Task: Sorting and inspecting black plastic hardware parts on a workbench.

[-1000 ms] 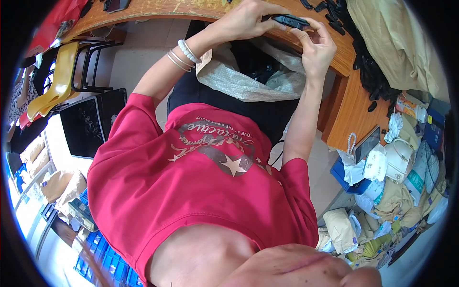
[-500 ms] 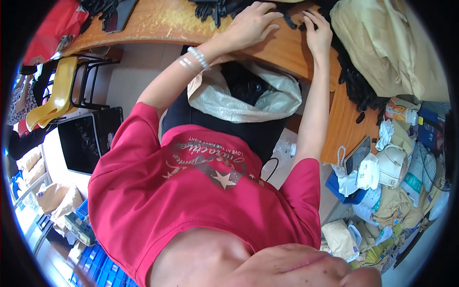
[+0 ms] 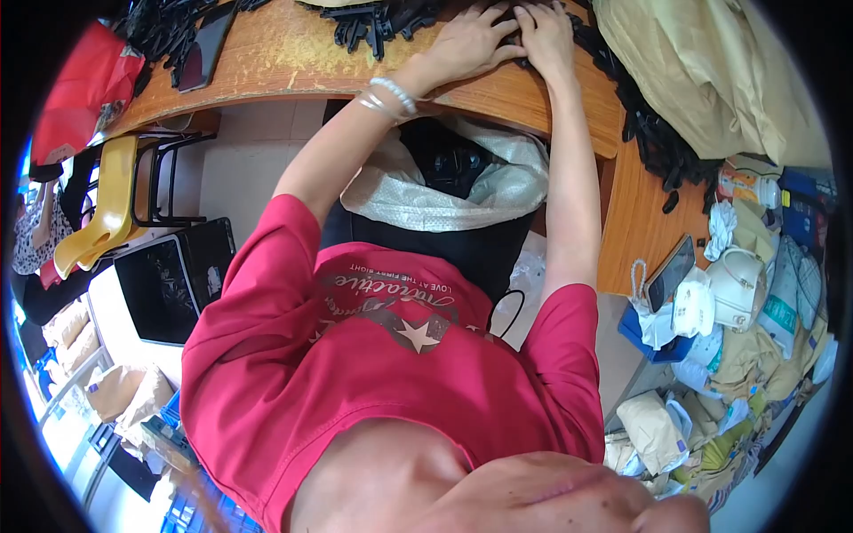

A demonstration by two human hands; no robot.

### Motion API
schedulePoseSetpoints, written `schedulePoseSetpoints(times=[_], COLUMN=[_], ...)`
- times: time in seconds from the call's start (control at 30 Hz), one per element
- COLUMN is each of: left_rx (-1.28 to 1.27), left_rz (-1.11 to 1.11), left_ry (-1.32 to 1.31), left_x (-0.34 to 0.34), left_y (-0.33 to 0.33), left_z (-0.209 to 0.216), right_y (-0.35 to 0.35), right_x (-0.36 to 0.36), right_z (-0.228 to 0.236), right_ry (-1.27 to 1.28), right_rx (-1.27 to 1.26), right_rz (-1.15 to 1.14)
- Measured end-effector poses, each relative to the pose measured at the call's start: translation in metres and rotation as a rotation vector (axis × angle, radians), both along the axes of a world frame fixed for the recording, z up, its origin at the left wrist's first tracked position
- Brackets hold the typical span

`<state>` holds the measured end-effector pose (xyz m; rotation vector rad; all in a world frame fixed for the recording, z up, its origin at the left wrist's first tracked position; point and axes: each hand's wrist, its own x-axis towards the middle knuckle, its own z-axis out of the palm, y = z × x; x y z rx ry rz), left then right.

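Head view: 2 hands [image 3: 475, 44] [image 3: 546, 43] near black parts [image 3: 373, 27], bare tabletop [image 3: 293, 55] before front edge [image 3: 267, 94]

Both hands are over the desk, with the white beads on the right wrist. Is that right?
Not quite: the head view shows the white beads on the left wrist. The left hand and right hand are indeed over the desk.

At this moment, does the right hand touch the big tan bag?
Apart: the head view shows black parts lying in the gap between the right hand and the big tan bag.
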<state>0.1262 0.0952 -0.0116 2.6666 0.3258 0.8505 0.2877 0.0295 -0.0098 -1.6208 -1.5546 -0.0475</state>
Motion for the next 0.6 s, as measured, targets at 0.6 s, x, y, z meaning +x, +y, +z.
schedulePoseSetpoints(times=[0.6], left_rx=[-1.673], left_rz=[-0.019], left_ry=[-0.371], left_x=[0.137], left_y=[-0.074], left_z=[0.036], right_y=[-0.204], right_x=[0.069], right_z=[0.001], right_ry=[0.111], right_rx=[-0.078], right_rz=[-1.384])
